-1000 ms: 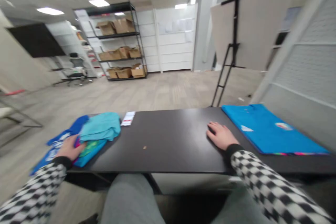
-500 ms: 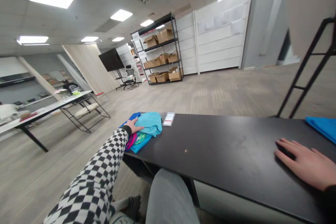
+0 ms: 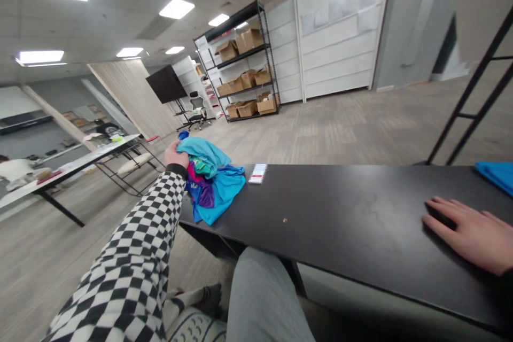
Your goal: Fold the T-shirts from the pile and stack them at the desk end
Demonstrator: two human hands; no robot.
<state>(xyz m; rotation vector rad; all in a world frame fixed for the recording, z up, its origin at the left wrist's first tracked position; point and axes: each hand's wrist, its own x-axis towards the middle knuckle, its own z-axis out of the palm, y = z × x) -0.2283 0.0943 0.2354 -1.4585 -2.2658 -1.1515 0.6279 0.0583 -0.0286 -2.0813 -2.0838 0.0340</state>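
Turquoise clothing, left hand, blurred white card

Raised, fingers curled, left of frame center: L hand. Angled up from bottom left: L forearm. Palm down, fingers spread, far right: R hand.

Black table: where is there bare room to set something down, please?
The widest bare patch of the black table lies between the white card and the right hand, with one small crumb in it. The left end is crowded: the left hand grips a heap of blue clothes there.
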